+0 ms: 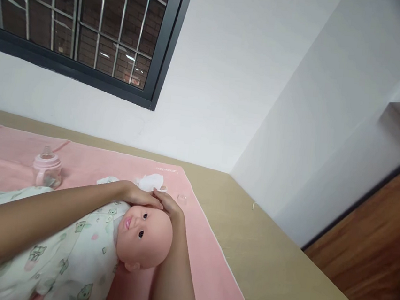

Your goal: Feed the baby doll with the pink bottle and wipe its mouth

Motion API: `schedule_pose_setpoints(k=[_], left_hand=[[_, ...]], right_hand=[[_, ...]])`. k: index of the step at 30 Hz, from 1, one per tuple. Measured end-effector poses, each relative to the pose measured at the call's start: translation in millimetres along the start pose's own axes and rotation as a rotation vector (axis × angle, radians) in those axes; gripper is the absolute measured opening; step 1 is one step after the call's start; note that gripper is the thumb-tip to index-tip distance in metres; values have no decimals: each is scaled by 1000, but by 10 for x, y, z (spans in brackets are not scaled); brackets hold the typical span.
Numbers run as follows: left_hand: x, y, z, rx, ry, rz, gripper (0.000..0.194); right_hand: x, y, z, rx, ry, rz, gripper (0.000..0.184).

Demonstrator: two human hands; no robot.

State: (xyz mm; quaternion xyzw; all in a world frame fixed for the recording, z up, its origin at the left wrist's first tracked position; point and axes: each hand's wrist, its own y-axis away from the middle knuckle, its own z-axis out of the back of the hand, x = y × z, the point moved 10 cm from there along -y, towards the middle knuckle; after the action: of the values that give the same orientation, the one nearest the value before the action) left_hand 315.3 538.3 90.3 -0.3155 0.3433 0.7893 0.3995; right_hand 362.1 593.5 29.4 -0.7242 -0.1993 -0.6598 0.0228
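A bald baby doll (pixel 154 240) lies swaddled in a white cloth (pixel 87 252) printed with green and pink animals. Its face is turned up toward me. My left hand (pixel 142 196) reaches across the wrapped body and lies with fingers stretched along the far side of the doll's head. From below, my right hand (pixel 169 204) curves around the crown, its forearm passing behind the head. The fingertips of both hands meet or overlap at the far side, fingers fairly straight. Part of each palm is hidden.
The doll lies on a pink mat (pixel 210 264) over a tan surface (pixel 223 204). A pink-capped baby bottle (pixel 47 169) stands at the left. Beyond my hands are a crumpled white item (pixel 150 181) and a small clear object (pixel 182 198). A barred window (pixel 92 21) is behind.
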Motion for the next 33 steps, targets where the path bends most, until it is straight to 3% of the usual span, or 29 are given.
schedule_pose_setpoints(k=[3,7,12,16,19,24,28,33], left_hand=[[16,-71,-61,40,25,19,48],[38,-127,-72,42,11,39,44],[85,-152,-90,61,12,60,51],[152,-71,11,70,10,134,75],[90,101,278,-47,-11,118,86],[-47,630,708,-454,-19,75,77],[-184,1035,652,-663,-63,50,70],[-317,1368,542,-795,-55,30,65]], right_hand=[[-124,-130,309,-145,-84,-63,33],[-189,-253,585,-322,-73,-14,29],[-152,-300,641,-316,-83,123,10],[-112,-347,589,-285,-62,185,14],[-66,-363,526,-254,-28,218,22],[-15,-327,540,-286,6,263,34],[4,-303,590,-312,5,278,37],[270,-154,634,-332,-65,350,30]])
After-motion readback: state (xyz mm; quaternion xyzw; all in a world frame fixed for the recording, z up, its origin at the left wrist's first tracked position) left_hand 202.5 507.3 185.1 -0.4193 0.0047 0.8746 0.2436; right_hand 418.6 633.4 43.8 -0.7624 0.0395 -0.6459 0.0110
